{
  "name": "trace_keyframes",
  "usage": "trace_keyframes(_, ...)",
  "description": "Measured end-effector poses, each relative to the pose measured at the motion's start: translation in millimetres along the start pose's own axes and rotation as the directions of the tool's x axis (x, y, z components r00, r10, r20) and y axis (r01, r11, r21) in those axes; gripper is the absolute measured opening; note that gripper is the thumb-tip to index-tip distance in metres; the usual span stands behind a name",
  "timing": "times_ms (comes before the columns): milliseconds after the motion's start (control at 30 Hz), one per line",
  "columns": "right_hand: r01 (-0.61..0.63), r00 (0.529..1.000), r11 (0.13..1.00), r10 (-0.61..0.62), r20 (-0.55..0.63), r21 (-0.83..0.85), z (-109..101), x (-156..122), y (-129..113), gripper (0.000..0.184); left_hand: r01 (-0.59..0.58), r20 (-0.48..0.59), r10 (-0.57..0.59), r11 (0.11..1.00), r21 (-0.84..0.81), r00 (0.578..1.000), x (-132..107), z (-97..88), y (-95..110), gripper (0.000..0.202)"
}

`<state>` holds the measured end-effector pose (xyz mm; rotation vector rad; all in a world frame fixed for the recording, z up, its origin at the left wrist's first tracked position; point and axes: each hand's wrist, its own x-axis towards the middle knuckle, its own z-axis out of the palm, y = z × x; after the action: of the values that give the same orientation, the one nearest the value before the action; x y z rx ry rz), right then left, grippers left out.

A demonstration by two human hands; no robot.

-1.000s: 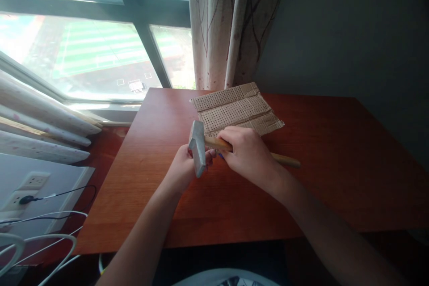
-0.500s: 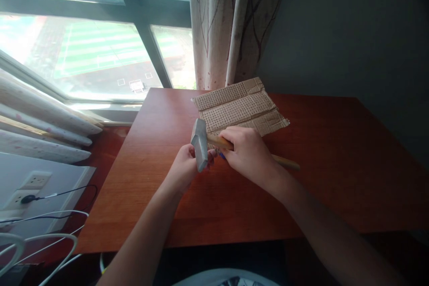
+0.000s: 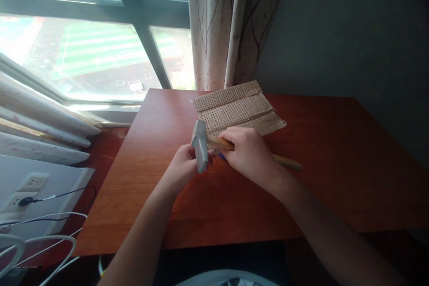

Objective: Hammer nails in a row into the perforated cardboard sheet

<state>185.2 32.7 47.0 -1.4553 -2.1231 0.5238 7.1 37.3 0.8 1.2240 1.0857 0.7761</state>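
Observation:
My right hand (image 3: 250, 149) is wrapped around the wooden handle of a hammer (image 3: 201, 147), whose grey metal head points to the left. The handle's end sticks out past my right wrist. Just below and behind the hammer head is my left hand (image 3: 185, 165), its fingers curled and partly hidden by the head. What those fingers pinch, if anything, cannot be made out. A small blue thing (image 3: 221, 156) shows between my two hands, mostly covered. Beyond them lies a creased sheet of brown cardboard (image 3: 237, 107) with rows of small holes.
The reddish-brown wooden table (image 3: 321, 178) carries all this. A window (image 3: 100, 53) and patterned curtains (image 3: 211, 27) stand behind it. On the left, a wall socket (image 3: 35, 182) has a black plug (image 3: 27, 201), and white cables (image 3: 67, 239) hang beside the table edge.
The camera view has shifted very slightly. My hands and the hammer keep almost the same pose over the table.

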Motion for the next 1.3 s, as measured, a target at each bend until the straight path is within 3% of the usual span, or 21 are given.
trace_keyframes(67,-0.003,1.0,1.0,0.003,-0.008,0.01,-1.5,-0.9,-0.1,0.023,-0.069,-0.055,0.073,0.996,0.062,0.996,-2.8,-1.1,4.8,0.034)
trace_keyframes(167,-0.004,1.0,1.0,0.005,-0.021,0.021,-2.2,-1.9,-0.6,0.021,-0.201,-0.185,0.22,0.973,0.118,0.958,-6.2,-0.7,3.2,0.027)
trace_keyframes(267,-0.015,1.0,1.0,0.016,-0.025,0.022,-2.0,-2.2,-2.3,0.023,-0.254,-0.183,0.281,0.954,0.156,0.942,-7.0,0.9,-8.1,0.023)
trace_keyframes(467,-0.027,0.999,1.0,0.028,-0.039,0.015,-1.1,-1.2,-5.5,0.027,-0.286,-0.184,0.333,0.928,0.239,0.925,-2.3,1.6,-23.0,0.022)
trace_keyframes(800,0.007,0.994,0.99,0.008,-0.108,0.139,-13.3,-5.6,3.3,0.01,-0.251,-0.231,0.264,0.964,0.084,0.936,-1.0,7.8,-15.2,0.021)
trace_keyframes(1067,-0.157,0.943,0.985,0.171,-0.284,0.071,-34.3,-27.2,47.6,0.014,-0.23,-0.238,0.236,0.972,0.053,0.942,1.2,6.6,-13.5,0.022)
trace_keyframes(1233,-0.306,0.862,0.948,0.239,-0.447,-0.085,-45.9,-40.3,87.7,0.02,-0.249,-0.228,0.258,0.966,0.066,0.939,2.2,5.8,-15.0,0.022)
trace_keyframes(1300,-0.358,0.847,0.927,0.272,-0.457,-0.112,-48.2,-43.0,100.1,0.023,-0.255,-0.228,0.262,0.965,0.061,0.938,2.2,5.6,-15.3,0.021)
